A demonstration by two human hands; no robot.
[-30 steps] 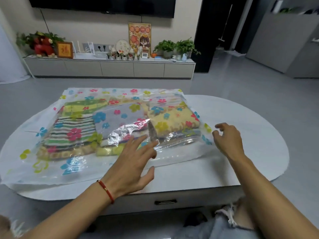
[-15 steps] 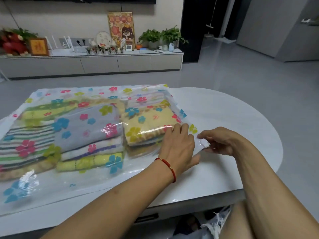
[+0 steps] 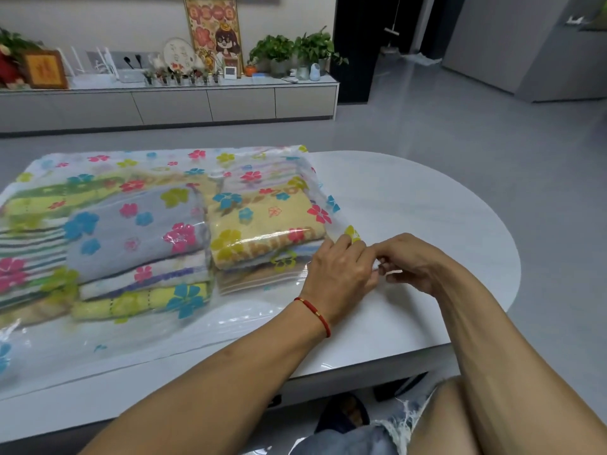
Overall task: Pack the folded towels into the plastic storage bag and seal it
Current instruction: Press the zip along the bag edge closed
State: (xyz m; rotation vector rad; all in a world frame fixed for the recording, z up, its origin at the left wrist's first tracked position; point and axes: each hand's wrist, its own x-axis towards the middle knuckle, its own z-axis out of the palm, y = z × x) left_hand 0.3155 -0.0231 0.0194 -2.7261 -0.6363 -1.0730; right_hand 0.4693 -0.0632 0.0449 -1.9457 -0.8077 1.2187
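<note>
A living room with a grey glossy floor and, along the far wall, a long low pale cabinet (image 3: 170, 105) carrying potted plants (image 3: 295, 49), small ornaments and a framed cartoon picture (image 3: 213, 31). Nearer stands a white, rounded-end table (image 3: 427, 205) with a smooth, faintly marbled top.

Across most of it lies the plastic storage bag (image 3: 98, 333): flat, clear film printed with pink, blue, yellow and green flowers, shiny and wrinkled where light catches it. Inside sit the folded towels (image 3: 138, 244) in soft stacks: green-and-yellow and striped ones to the left, a grey-blue one in the middle over white and yellow ones, and a yellow towel (image 3: 266, 231) on the right with brownish woven lettering along its near fold, too blurred to read.

At the bag's near right corner the two hands meet. The left hand (image 3: 341, 274), a red cord bracelet (image 3: 315, 315) at its wrist, has its fingers curled onto the bag's edge. The right hand (image 3: 410, 261) pinches the same edge, fingertips touching the left's; something small and white shows between them.
</note>
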